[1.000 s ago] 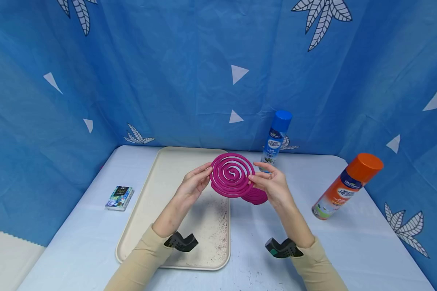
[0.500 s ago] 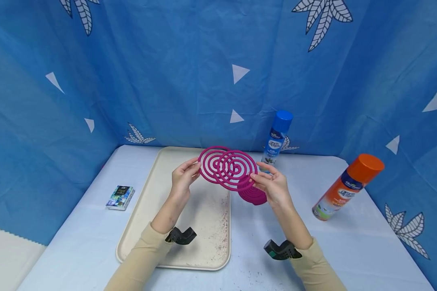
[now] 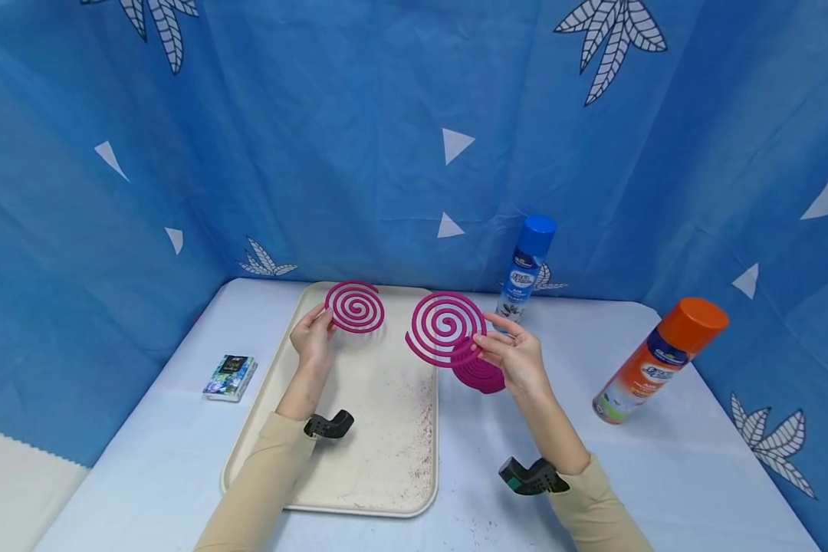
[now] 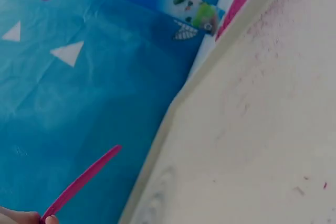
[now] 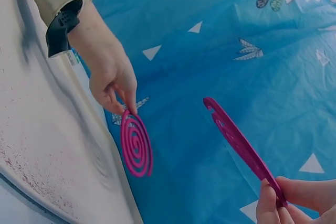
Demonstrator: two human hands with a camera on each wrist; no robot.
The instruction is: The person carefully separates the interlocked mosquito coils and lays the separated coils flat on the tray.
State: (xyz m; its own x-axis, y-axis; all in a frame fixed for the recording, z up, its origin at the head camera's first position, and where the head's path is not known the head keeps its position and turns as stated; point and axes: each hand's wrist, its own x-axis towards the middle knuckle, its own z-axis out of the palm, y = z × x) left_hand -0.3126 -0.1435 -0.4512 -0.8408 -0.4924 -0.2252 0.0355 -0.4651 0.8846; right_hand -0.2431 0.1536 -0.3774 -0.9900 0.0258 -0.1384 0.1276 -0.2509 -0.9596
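My left hand (image 3: 312, 337) pinches a magenta mosquito coil (image 3: 356, 308) by its left edge, above the far part of the beige tray (image 3: 359, 494). In the left wrist view this coil (image 4: 81, 182) is seen edge-on. A second mosquito coil (image 3: 436, 326) is pinched at its right edge by my right hand (image 3: 517, 356), over the tray's right rim. The right wrist view shows that coil (image 5: 244, 148) almost edge-on, with my left hand's coil (image 5: 136, 145) hanging beyond it. More magenta coil (image 3: 481, 376) lies on the table behind and below, partly hidden.
A blue-capped air freshener can (image 3: 527, 264) stands at the back, right of the tray. Farther right is an orange-capped can (image 3: 658, 360). A small patterned packet (image 3: 231, 377) lies left of the tray. Blue curtain (image 3: 359, 153) encloses the table, and magenta crumbs dot the tray.
The two coils were stacked together between both hands. My left hand has drawn one away to the left, so they are now apart. My right hand has stayed nearly in place.
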